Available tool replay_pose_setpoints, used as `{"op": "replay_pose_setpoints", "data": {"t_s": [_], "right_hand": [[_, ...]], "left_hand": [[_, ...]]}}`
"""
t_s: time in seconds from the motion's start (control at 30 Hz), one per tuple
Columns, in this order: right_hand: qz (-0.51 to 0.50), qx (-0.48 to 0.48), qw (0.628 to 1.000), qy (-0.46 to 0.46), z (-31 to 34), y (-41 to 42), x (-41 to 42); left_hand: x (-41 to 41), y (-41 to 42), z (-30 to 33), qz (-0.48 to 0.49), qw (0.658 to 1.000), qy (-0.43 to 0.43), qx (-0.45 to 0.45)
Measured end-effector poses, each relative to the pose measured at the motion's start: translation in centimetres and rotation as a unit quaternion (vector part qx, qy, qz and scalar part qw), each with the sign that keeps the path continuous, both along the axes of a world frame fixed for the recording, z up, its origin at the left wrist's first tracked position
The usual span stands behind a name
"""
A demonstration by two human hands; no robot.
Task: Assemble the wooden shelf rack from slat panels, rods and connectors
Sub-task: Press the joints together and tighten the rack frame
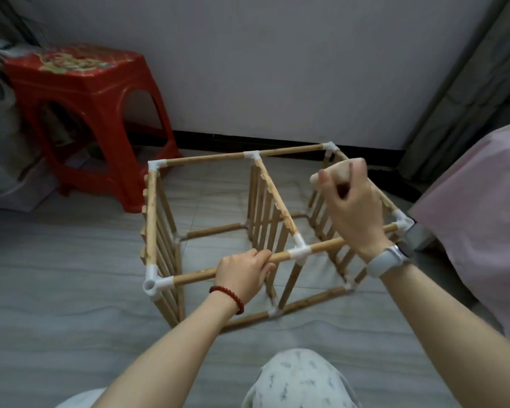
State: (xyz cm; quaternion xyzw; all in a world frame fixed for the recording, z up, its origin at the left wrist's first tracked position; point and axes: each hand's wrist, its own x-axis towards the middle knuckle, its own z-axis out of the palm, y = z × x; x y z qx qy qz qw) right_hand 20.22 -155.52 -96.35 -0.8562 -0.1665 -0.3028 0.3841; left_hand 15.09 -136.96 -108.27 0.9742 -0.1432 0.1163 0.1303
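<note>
The left hand [243, 272] gripped the near wooden rod [280, 257] of the slatted rack [265, 207]. The right hand [351, 201], fingers curled, hovered above; its contents could not be told. Judged best practice: steady the rod, press joints home squarely.

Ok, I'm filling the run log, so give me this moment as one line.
stage: rack framed, on floor | left hand: grips near rod | right hand: raised fist above right panel

Left hand [243, 273]: fingers curled round the near top rod [195, 276], forearm reaching in from lower left. Right hand [352, 206]: raised above the frame, fingers curled into a loose fist, blurred; nothing visibly held. Right forearm comes in from lower right.
</note>
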Motion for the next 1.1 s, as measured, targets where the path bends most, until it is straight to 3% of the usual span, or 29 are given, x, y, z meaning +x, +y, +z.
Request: {"op": "replay_pose_setpoints", "data": {"t_s": [0.03,0.07,0.13,0.17,0.23,0.33,0.4,0.47,0.53,0.63,0.73,0.8,0.9,1.1], "right_hand": [[-0.005,0.049,0.999,-0.005,-0.6,-0.1,-0.3],[-0.022,0.027,0.998,0.05,-1.8,0.2,-1.2],[-0.033,-0.172,0.952,0.252,-4.9,0.9,-3.5],[-0.029,-0.23,0.931,0.282,-5.6,0.9,-3.5],[-0.023,-0.195,0.959,0.203,-4.4,0.7,-1.8],[-0.026,-0.007,0.999,0.038,-2.4,0.2,-0.2],[-0.043,-0.019,0.992,0.12,-5.0,-0.4,-1.4],[-0.052,-0.147,0.947,0.28,-8.0,-0.6,-2.7],[-0.035,-0.17,0.939,0.297,-9.0,-1.5,-1.9],[-0.02,-0.055,0.942,0.33,-8.6,-1.7,-1.3],[-0.034,0.083,0.914,0.396,-8.8,-0.6,-1.7],[-0.048,0.098,0.905,0.412,-8.3,0.7,-1.6],[-0.065,0.078,0.914,0.394,-7.8,1.9,-0.5],[-0.108,0.032,0.933,0.342,-7.7,4.0,2.4]], "left_hand": [[-0.5,-0.1,0.0,0.001,1.0,-0.013,0.001],[-0.8,-0.3,0.3,0.001,1.0,-0.027,-0.001],[-1.0,-0.5,0.4,-0.013,0.998,-0.063,-0.001],[-1.3,-0.5,0.5,-0.017,0.997,-0.071,-0.003],[-1.3,-0.5,0.3,-0.025,0.997,-0.079,-0.009],[-1.1,-0.3,0.4,-0.014,0.999,-0.034,-0.005],[-1.1,0.0,0.6,-0.009,1.0,0.027,0.01],[-1.0,1.3,1.2,-0.027,0.997,0.075,0.006],[-0.7,3.7,2.3,-0.04,0.997,0.061,0.018],[0.2,9.2,4.1,-0.005,0.991,0.088,0.098],[0.3,15.2,5.1,0.029,0.966,0.194,0.168],[-0.7,17.5,4.8,0.005,0.96,0.216,0.177],[-2.3,17.9,4.0,-0.04,0.97,0.18,0.158],[-3.7,17.1,4.0,-0.113,0.945,0.155,0.264]]}}
